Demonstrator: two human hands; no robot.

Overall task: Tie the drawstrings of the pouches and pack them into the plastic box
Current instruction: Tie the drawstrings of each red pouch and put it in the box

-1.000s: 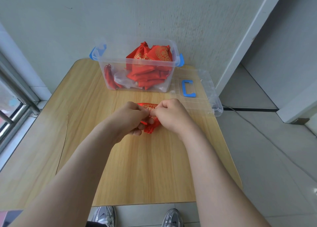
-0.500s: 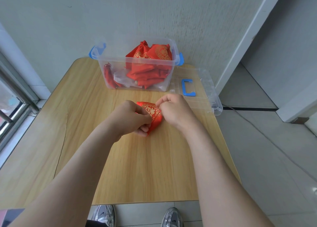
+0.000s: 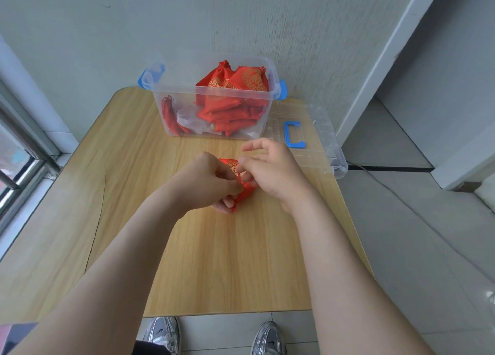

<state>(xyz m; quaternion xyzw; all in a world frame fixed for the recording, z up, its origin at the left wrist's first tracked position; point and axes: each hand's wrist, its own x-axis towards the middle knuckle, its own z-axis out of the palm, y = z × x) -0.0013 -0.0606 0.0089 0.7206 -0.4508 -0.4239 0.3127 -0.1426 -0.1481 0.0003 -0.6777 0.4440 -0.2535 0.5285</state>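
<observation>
Pouch (image 3: 244, 189): red with gold print, wedged between both hands just above the counter (image 3: 214, 261); mostly hidden by fingers.
Left hand (image 3: 211, 183): fingers curled tight, pinching the pouch's cloth near its lower end.
Right hand (image 3: 270, 172): fingers half spread, forefinger lifted, thumb tip against the pouch top; cannot tell whether it pinches a drawstring (cord too thin to see).
Axis: pouch's long axis runs roughly from the person toward the plastic box (image 3: 233, 90), slightly slanted.
Box: straight ahead beyond the hands, open, packed pouches (image 3: 235, 97) piled on its right side; lid (image 3: 318, 151) lies flat beside it, right.
Nearer hand: right, its raised fingers close to the box's front wall.
Step (judgement): knot not finished; the pouch then goes forward and up over the rim.
</observation>
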